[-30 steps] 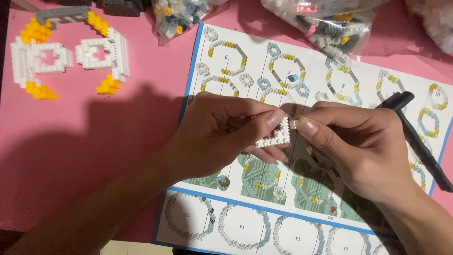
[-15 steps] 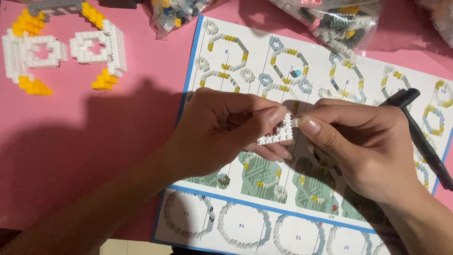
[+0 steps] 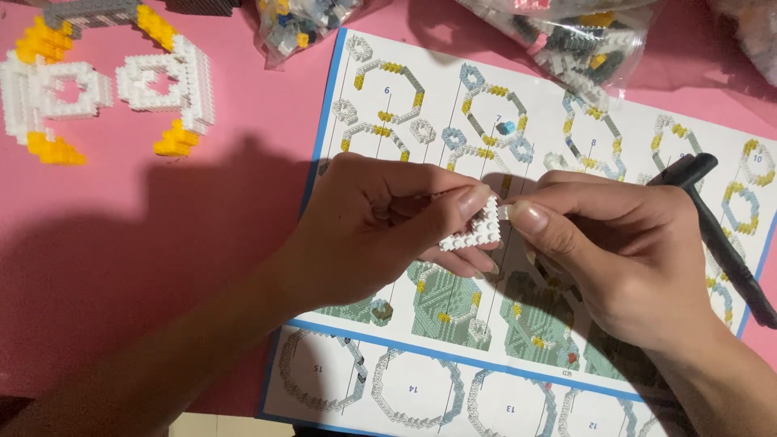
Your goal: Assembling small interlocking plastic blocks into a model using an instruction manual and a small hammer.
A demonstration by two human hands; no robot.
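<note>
Head view: left hand [image 3: 380, 222] pinching small white brick piece [image 3: 477, 229] between thumb and fingers [image 3: 473, 198]; right hand [image 3: 623, 251], fingers pressed together, touching the piece's edge, a black pen [image 3: 712, 218] tucked behind them. Below the fingers, instruction sheet [image 3: 421, 105] on pink surface [image 3: 162, 267]; white-and-yellow brick assemblies [image 3: 105, 89] well apart.

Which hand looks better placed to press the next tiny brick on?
Probably the right hand: its fingertips pinch at the edge of the small white brick piece, which the left hand grips and steadies.
</note>
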